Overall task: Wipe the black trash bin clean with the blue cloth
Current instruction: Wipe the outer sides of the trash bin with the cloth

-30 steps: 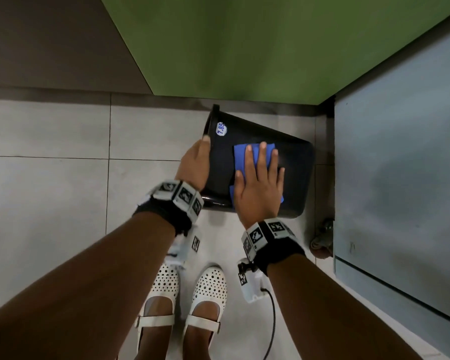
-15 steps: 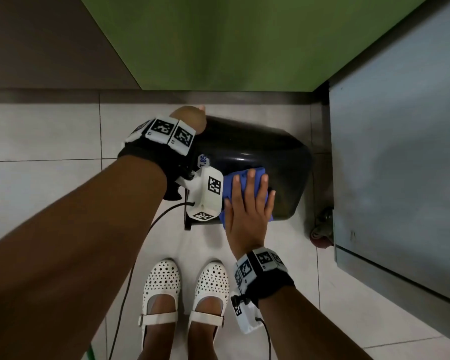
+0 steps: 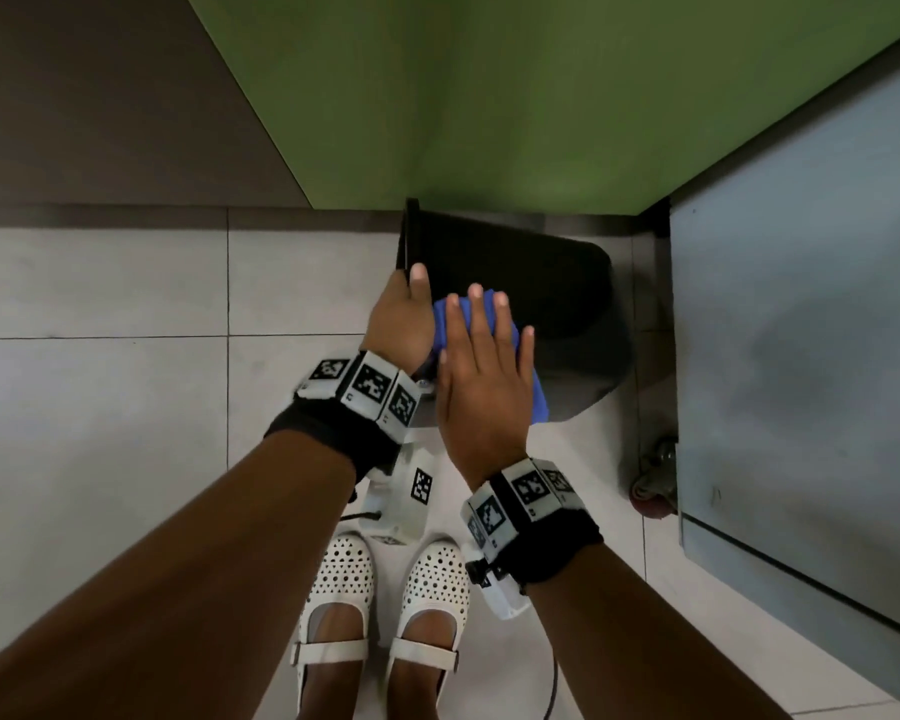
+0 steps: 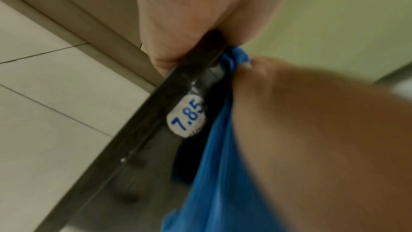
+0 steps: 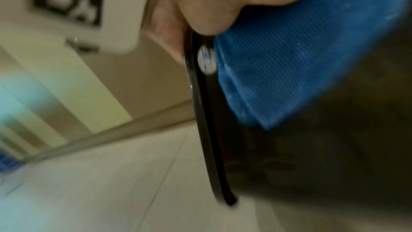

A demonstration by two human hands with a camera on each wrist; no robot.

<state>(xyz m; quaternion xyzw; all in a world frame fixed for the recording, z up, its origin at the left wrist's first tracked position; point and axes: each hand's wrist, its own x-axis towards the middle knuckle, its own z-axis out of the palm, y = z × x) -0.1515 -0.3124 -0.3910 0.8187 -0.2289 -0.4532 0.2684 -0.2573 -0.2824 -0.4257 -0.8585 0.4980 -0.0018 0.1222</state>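
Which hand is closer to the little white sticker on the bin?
Left. The left hand grips the bin rim just above the sticker; the right hand presses the cloth beside it.

Open floor tiles (image 3: pixel 126 407) left of the bin (image 3: pixel 541 283); green wall (image 3: pixel 489 96) behind, grey cabinet (image 3: pixel 801 356) close right.
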